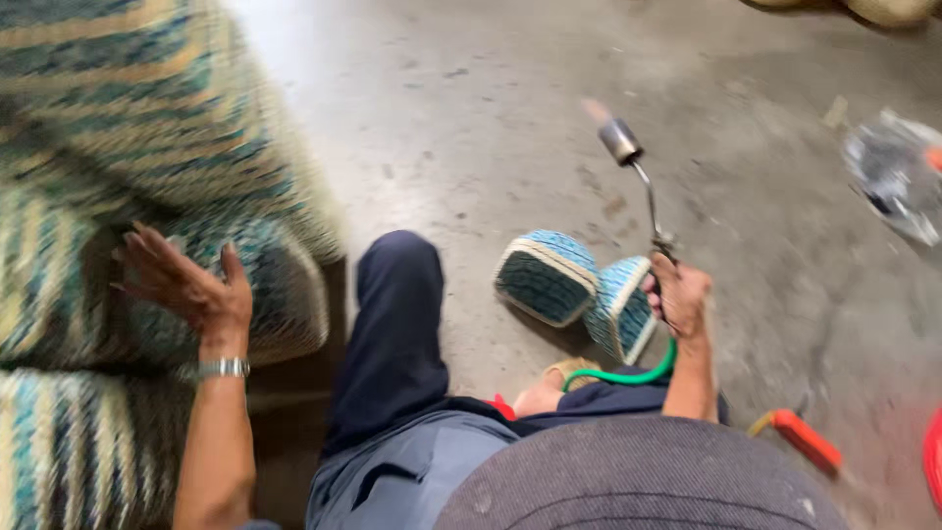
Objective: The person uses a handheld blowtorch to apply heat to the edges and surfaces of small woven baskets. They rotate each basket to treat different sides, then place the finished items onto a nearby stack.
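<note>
Measured from the pair of small woven baskets (pixel 579 290) lying on the concrete floor (pixel 491 118), the scene ran like this. Far to their left stood large woven baskets (pixel 128 128) in blue, green and straw stripes, blurred by motion, with more striped weave below them near the bottom corner. The left hand (pixel 186 285) lay against that weave, also left of the small baskets, fingers spread wide and gripping nothing, a metal wristwatch (pixel 224 368) on the wrist. Between that hand and the small baskets stretched the person's leg in dark blue trousers (pixel 392 334). The two small baskets were tipped on their sides, touching each other, blue weave with pale rims; whether anything lay inside them could not be told. Just to their right the right hand (pixel 679 294) was closed around the handle of a gas torch (pixel 638 177), whose thin metal neck rose up and leftward above the baskets to a cylindrical burner head with a faint flame at the tip. A green hose (pixel 628 376) curved from under that hand down toward the person's lap, below the small baskets. Farther right and lower lay an orange-handled tool (pixel 805 439) on the floor, and up to the far right a crumpled clear plastic bag (pixel 898 172), its contents blurred.
</note>
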